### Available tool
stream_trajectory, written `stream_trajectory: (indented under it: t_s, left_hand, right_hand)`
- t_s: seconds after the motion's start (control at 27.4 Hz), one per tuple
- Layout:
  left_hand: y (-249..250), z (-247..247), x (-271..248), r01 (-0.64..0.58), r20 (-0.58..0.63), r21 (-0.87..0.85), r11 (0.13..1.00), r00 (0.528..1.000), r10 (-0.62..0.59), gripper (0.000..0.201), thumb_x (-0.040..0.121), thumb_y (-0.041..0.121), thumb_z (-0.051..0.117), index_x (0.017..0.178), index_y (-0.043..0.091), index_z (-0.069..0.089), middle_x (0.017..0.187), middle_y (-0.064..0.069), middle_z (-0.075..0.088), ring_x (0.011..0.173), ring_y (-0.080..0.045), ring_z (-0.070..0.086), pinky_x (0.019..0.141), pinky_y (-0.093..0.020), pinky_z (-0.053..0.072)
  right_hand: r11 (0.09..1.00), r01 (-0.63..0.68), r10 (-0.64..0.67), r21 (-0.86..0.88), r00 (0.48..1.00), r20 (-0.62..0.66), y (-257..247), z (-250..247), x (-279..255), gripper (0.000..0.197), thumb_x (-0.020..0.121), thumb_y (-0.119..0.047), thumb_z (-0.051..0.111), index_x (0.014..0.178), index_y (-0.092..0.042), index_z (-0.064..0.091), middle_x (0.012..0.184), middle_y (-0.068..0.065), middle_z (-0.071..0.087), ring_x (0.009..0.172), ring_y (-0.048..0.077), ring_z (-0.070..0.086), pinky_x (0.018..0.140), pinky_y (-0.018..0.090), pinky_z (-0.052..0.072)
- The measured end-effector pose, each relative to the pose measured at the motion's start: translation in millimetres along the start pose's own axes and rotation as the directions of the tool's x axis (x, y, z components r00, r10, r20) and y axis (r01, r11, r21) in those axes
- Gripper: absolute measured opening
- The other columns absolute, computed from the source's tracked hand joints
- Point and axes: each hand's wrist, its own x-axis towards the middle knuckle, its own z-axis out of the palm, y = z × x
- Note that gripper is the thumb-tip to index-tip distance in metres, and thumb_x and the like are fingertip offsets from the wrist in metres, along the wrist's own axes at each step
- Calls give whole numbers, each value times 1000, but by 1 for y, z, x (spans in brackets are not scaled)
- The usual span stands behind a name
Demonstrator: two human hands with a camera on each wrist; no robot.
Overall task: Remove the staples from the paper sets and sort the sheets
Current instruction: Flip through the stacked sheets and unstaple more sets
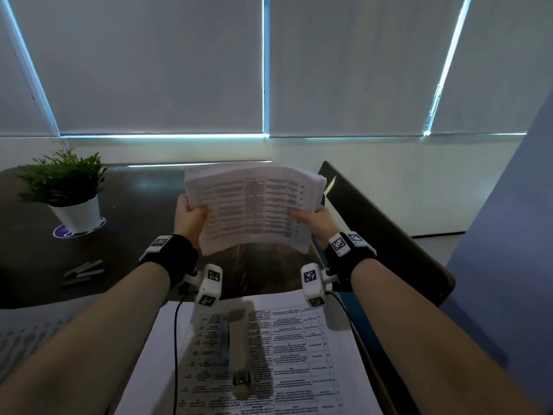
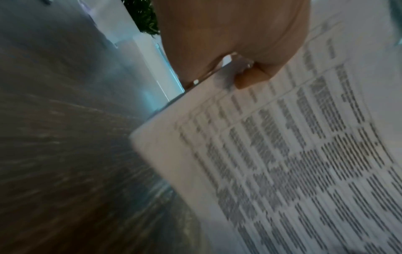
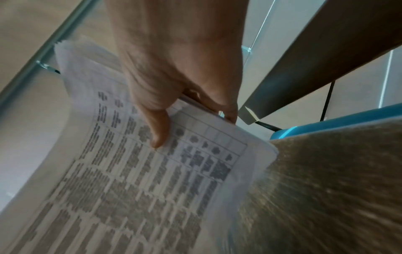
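A person is holding a thick stack of printed sheets up above a dark wood-grain table at the center of the head view, one hand on each side edge. The left hand is pinching the stack's left edge, thumb on the printed top page and fingers hidden behind it; in the left wrist view the thumb tip is pressing on the page margin. The right hand is gripping the right edge in the same manner, and the right wrist view is showing its thumb lying across the table of text while the fingers are curling under the sheets. The stack is bowing slightly between the two hands, its far end fanning open.

At the bottom center of the head view, a second pile of printed pages is lying flat, with a pale elongated object, too blurred to identify, resting on it. A potted green plant in a white pot is standing at the left, and a few grey staple strips are lying on the table below it. A chair back is angling across the right side.
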Motion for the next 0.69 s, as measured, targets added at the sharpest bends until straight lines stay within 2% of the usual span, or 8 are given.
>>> stream_trajectory:
  t_s: [0.07, 0.15, 0.22, 0.33, 0.44, 0.55, 0.62, 0.69]
  left_hand:
    - [-2, -1, -3, 26, 18, 19, 999, 999, -26, 40, 83, -15, 36, 112, 11, 44, 87, 0, 55, 84, -18, 55, 62, -27, 46]
    - [-10, -2, -7, 98, 83, 50, 994, 991, -102, 35, 88, -11, 38, 113, 10, 50, 89, -1, 59, 83, -19, 58, 63, -28, 47]
    - [-15, -2, -5, 152, 109, 37, 988, 982, -156, 28, 92, -5, 42, 112, 11, 54, 97, -7, 63, 92, -25, 60, 76, -40, 52]
    - [-16, -2, 0, 170, 111, 33, 985, 979, -173, 26, 92, 0, 45, 112, 13, 56, 110, -13, 64, 103, -33, 62, 92, -52, 49]
    - [-15, -2, 0, 168, 109, 44, 985, 979, -172, 24, 92, 2, 46, 108, 16, 57, 110, -11, 65, 105, -33, 62, 93, -54, 49]
    - [-14, -3, -1, 145, 121, 38, 989, 981, -149, 24, 91, 2, 47, 100, 22, 58, 108, -9, 66, 102, -31, 64, 90, -54, 51]
    - [-13, -6, -2, 140, 134, 26, 990, 981, -142, 27, 91, 2, 46, 99, 24, 59, 109, -10, 66, 103, -31, 64, 89, -54, 51]
    - [-13, -8, -2, 128, 134, 32, 991, 982, -131, 28, 91, 0, 45, 98, 24, 59, 109, -10, 66, 104, -31, 63, 90, -54, 50]
  right_hand:
    - [995, 87, -90, -50, 995, -44, -3, -2, 0, 55, 76, -22, 84, 123, -5, 60, 116, 14, 68, 109, 32, 66, 96, 53, 53]
    - [962, 200, -218, -187, 972, -83, -12, 0, -4, 68, 82, -27, 79, 139, -15, 44, 121, 1, 58, 109, 18, 60, 97, 39, 52]
    - [845, 332, -400, -419, 913, -83, -23, 2, -6, 52, 95, -21, 63, 143, -21, 42, 114, -4, 53, 101, 8, 55, 88, 19, 48]
    - [688, 420, -570, -592, 818, -81, -32, -3, -3, 25, 99, -19, 55, 122, -12, 63, 105, 1, 65, 96, 15, 63, 84, 25, 55]
    - [648, 402, -608, -647, 784, -122, -34, -9, 1, 20, 99, -18, 55, 108, -9, 70, 102, 4, 70, 93, 13, 62, 82, 18, 47]
    - [502, 401, -649, -767, 760, -27, -41, -17, 5, 17, 97, -14, 56, 103, -8, 71, 104, 7, 67, 96, 15, 58, 88, 24, 46]
    - [420, 360, -616, -833, 788, 31, -45, -21, 11, 14, 94, -12, 59, 98, -7, 72, 104, 8, 62, 96, 18, 55, 86, 25, 45]
    - [402, 331, -557, -854, 828, 59, -49, -21, 13, 12, 93, -13, 61, 96, -6, 72, 101, 7, 59, 91, 16, 54, 80, 21, 41]
